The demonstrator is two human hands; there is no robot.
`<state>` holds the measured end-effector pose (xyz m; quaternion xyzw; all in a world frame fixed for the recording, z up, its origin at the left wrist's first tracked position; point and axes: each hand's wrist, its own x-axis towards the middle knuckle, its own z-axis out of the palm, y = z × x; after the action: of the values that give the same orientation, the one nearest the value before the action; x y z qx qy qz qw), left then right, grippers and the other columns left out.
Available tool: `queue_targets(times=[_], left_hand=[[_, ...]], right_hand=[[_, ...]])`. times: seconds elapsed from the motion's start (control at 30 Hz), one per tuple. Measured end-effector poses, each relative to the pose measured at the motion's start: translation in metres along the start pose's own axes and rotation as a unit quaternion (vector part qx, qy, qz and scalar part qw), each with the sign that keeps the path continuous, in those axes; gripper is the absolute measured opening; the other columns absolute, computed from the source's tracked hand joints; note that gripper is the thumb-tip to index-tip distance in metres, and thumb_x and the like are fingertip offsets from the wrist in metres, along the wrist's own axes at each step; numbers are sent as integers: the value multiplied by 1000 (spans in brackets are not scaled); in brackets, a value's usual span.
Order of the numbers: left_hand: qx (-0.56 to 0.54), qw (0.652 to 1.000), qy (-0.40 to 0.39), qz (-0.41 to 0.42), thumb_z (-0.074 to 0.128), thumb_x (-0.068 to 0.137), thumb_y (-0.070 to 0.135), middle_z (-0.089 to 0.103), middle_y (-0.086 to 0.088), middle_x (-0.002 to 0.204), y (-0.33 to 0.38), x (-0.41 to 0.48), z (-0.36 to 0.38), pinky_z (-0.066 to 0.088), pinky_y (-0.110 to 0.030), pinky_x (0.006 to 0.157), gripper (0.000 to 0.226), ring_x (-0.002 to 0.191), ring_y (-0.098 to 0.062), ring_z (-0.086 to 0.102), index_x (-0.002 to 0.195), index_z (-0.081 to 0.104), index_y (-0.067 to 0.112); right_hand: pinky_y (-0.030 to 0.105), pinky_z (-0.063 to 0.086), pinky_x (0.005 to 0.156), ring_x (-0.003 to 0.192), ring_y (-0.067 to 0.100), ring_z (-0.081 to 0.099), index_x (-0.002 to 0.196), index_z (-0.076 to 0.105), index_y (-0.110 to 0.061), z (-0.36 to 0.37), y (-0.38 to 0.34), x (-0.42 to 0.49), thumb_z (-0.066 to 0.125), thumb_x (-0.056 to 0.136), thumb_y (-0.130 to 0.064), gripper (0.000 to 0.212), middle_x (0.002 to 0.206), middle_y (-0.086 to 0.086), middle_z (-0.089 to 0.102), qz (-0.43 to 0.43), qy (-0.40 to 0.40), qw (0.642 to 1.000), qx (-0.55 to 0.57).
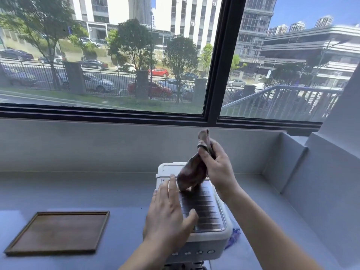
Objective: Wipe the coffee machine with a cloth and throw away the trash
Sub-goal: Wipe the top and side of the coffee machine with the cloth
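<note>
A white coffee machine with a dark slatted top grille stands on the grey counter below the window. My left hand lies flat and open on the left side of the machine's top, fingers spread. My right hand is raised above the back of the machine and grips a brownish cloth. The cloth hangs down from it, and its lower end touches the grille. A crumpled blue-purple scrap lies on the counter just right of the machine.
A flat wooden tray lies on the counter at the left. A grey wall ledge boxes in the counter at the right. A large window with a dark frame runs behind.
</note>
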<state>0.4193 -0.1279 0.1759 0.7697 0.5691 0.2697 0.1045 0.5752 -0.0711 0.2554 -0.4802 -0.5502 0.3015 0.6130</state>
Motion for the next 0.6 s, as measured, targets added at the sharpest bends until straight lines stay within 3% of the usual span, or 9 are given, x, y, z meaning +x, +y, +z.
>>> queue_targets(times=[0.07, 0.13, 0.17, 0.23, 0.3, 0.37, 0.47, 0.53, 0.6], left_hand=[[-39, 999, 11, 10, 33, 71, 64, -11, 8, 162, 0, -3, -3, 10, -31, 122, 100, 150, -12, -4, 145, -28, 37], [-108, 994, 21, 19, 46, 67, 54, -14, 17, 160, 1, -3, -9, 30, -36, 115, 103, 150, -11, 4, 141, -26, 54], [-135, 990, 20, 31, 51, 65, 49, -15, 20, 158, 1, -1, -14, 36, -38, 111, 103, 150, -11, 6, 140, -19, 60], [-135, 988, 4, 78, 55, 64, 49, -15, 22, 158, 0, 13, -23, 36, -38, 111, 99, 150, -10, 3, 139, -7, 67], [-97, 987, -42, 125, 59, 65, 61, -9, 21, 160, 2, 33, -32, 29, -36, 116, 93, 148, -4, -2, 137, 2, 71], [-63, 983, -98, 143, 63, 65, 73, 1, 19, 162, 6, 52, -35, 23, -33, 116, 90, 147, -4, 6, 138, 10, 70], [-26, 974, -126, 185, 66, 73, 65, 33, 13, 153, 8, 62, -26, 26, -23, 109, 75, 137, -9, 33, 138, 30, 61], [-25, 973, -103, 204, 65, 77, 59, 48, 16, 136, -4, 63, -21, 34, -21, 103, 64, 124, -9, 45, 136, 40, 54], [-16, 975, -76, 208, 61, 80, 56, 53, 15, 128, -19, 66, -19, 37, -27, 102, 56, 117, -13, 49, 134, 46, 48]], right_hand=[[45, 45, 89, 93, 17, 57, 106, 65, -13, 0, 14, -17, 61, 96, -21, 13, 99, 4, 63, -10, -123, 980, -156], [41, 35, 107, 122, 12, 47, 127, 60, -28, -5, 30, -32, 57, 96, -33, 32, 132, -6, 58, -42, -222, 901, -371], [37, 24, 115, 137, 9, 34, 139, 48, -41, -8, 33, -36, 54, 97, -38, 43, 150, -10, 42, -39, -252, 876, -411], [21, 14, 116, 145, -3, 13, 146, 27, -52, -15, 27, -42, 58, 96, -27, 64, 162, -13, 12, 1, -299, 911, -283], [11, 20, 111, 141, -13, 17, 148, 31, -39, -24, 24, -45, 57, 92, 0, 73, 161, -14, 10, 44, -213, 971, -103], [15, 25, 111, 140, -4, 30, 143, 43, -29, -27, 25, -54, 50, 91, 4, 62, 154, -14, 30, 61, -81, 983, -153], [20, 39, 87, 116, 6, 53, 124, 52, -34, -16, 34, -79, 41, 99, -17, 32, 123, -15, 60, -6, -69, 923, -378], [21, 36, 96, 128, 7, 45, 135, 46, -32, -9, 41, -86, 34, 102, -23, 36, 137, -12, 53, -21, -69, 894, -443], [20, 25, 110, 142, 5, 28, 149, 34, -28, -8, 43, -85, 30, 104, -29, 44, 156, -11, 34, 8, -57, 891, -451]])
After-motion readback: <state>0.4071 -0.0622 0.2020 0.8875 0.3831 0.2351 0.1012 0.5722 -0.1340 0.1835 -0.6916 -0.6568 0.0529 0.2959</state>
